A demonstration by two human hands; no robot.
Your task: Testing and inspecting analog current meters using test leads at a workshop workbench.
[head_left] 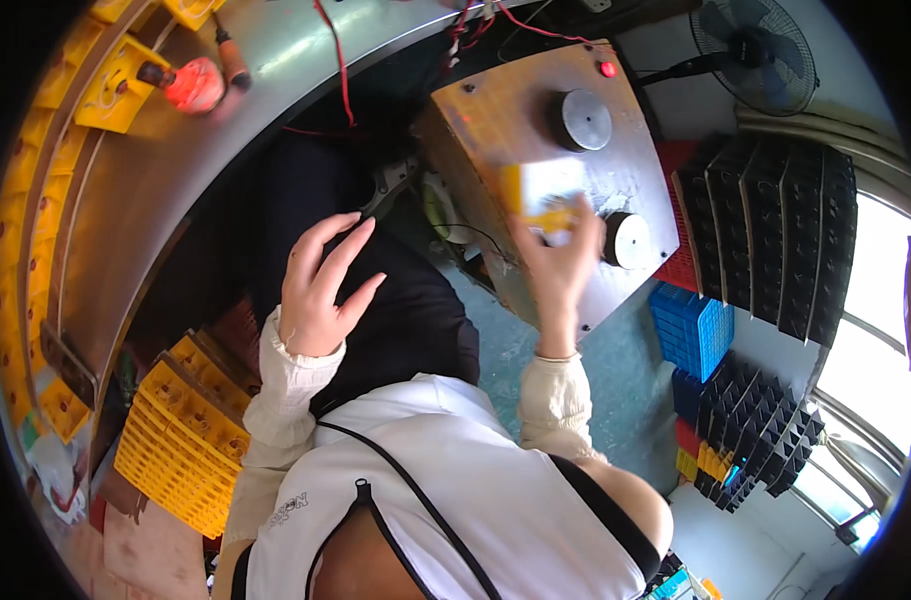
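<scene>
My right hand [560, 265] is closed on a yellow part [513, 188] with a pale, shiny face. Motion blurs the part, so its exact kind does not show. It is held above the metal top of a box-shaped machine [505, 100], beside a round disc with a pale top [631, 241]. A second, dark round disc [583, 120] sits farther back on the same top. Over my lap, my left hand [322, 290] hangs with its fingers apart and nothing in it.
A metal bench [200, 165] on the left bears yellow parts, an orange-red bottle [195, 86] and a screwdriver [233, 62]. Yellow crates [180, 450] stand at lower left. Black divided racks [775, 235], a blue crate [693, 330] and a fan [755, 52] are on the right.
</scene>
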